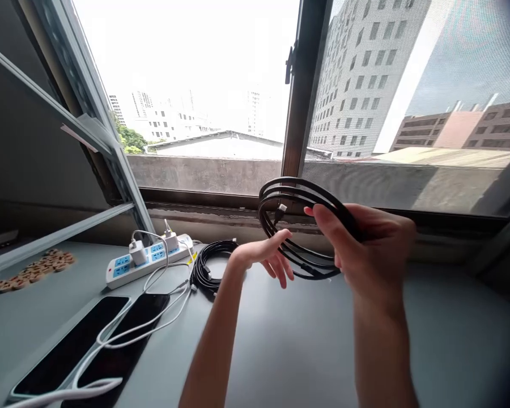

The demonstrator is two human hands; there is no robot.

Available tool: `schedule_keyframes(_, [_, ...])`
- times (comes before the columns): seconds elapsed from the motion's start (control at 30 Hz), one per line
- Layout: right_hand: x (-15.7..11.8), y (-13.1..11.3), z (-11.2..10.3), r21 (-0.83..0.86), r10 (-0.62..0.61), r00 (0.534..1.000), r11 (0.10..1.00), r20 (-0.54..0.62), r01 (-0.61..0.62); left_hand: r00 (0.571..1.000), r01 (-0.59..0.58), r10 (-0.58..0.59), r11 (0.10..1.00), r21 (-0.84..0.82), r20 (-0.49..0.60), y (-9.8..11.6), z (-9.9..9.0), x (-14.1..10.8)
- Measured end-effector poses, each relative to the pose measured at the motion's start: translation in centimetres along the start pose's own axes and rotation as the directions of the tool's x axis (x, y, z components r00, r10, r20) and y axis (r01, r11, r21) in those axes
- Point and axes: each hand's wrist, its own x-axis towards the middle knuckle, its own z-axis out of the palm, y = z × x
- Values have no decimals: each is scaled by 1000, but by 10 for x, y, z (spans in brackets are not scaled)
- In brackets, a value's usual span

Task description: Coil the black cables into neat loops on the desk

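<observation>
A coiled black cable hangs in the air above the desk, gripped on its right side by my right hand. One of its plugs, with a pale metal tip, shows inside the loop. My left hand is at the lower left of the coil, thumb raised and fingers spread apart. Whether the left thumb touches the cable I cannot tell. Behind my left wrist, a second coiled black cable lies on the desk.
On the grey desk stands a white power strip with chargers plugged in. White charging cables cross two dark phones. Small wooden pieces lie far left, beneath a metal frame. A window is behind.
</observation>
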Motion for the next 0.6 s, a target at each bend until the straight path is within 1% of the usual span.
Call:
schedule_keyframes(0.03, [1, 0, -1, 11, -2, 1000, 1000, -8, 2, 1000, -14, 14, 1000, 12, 23, 1, 1, 0])
schedule_keyframes(0.07, [1, 1, -2, 25, -1, 1000, 1000, -20, 1, 999, -50, 50, 999, 14, -18, 2, 2, 1])
schedule_keyframes(0.1, [3, 2, -4, 42, 3, 999, 999, -32, -2, 986, -105, 106, 994, 15, -125, 3, 3, 1])
schedule_keyframes(0.13, [4, 4, -5, 61, 10, 999, 998, -40, -7, 950, -162, 165, 986, 32, -264, 5, 4, 1])
schedule_keyframes(0.17, [6, 5, -7, 79, 19, 999, 997, -48, -15, 889, -208, 216, 976, 63, -403, 6, 5, 1])
schedule_keyframes(0.2, [7, 7, -8, 92, 29, 998, 995, -58, -24, 818, -241, 258, 965, 101, -513, 7, 6, 0])
schedule_keyframes(0.23, [9, 9, -9, 99, 38, 997, 995, -70, -31, 760, -263, 289, 956, 131, -582, 8, 7, -1])
schedule_keyframes(0.27, [10, 10, -11, 99, 44, 995, 994, -88, -35, 723, -280, 307, 949, 144, -619, 10, 8, -2])
schedule_keyframes(0.3, [11, 11, -12, 94, 42, 993, 995, -114, -31, 708, -289, 311, 947, 141, -634, 11, 9, -4])
schedule_keyframes(0.33, [12, 12, -13, 88, 37, 990, 996, -140, -25, 710, -290, 306, 948, 133, -634, 12, 10, -5])
schedule_keyframes(0.37, [12, 12, -14, 82, 28, 987, 997, -158, -15, 721, -278, 295, 952, 129, -626, 14, 12, -7])
schedule_keyframes(0.43, [12, 11, -17, 59, 5, 984, 998, -179, 5, 743, -208, 252, 967, 144, -619, 17, 15, -8])
schedule_keyframes(0.47, [12, 10, -18, 42, -5, 983, 999, -182, 13, 747, -156, 218, 976, 153, -628, 18, 17, -9])
schedule_keyframes(0.5, [11, 10, -20, 19, -15, 983, 1000, -182, 18, 737, -104, 184, 982, 161, -650, 19, 18, -9])
schedule_keyframes(0.53, [11, 9, -22, -7, -23, 984, 1000, -178, 22, 714, -53, 155, 984, 169, -682, 20, 20, -9])
schedule_keyframes(0.6, [11, 8, -27, -58, -36, 985, 998, -169, 27, 654, 19, 135, 981, 194, -744, 20, 22, -9])
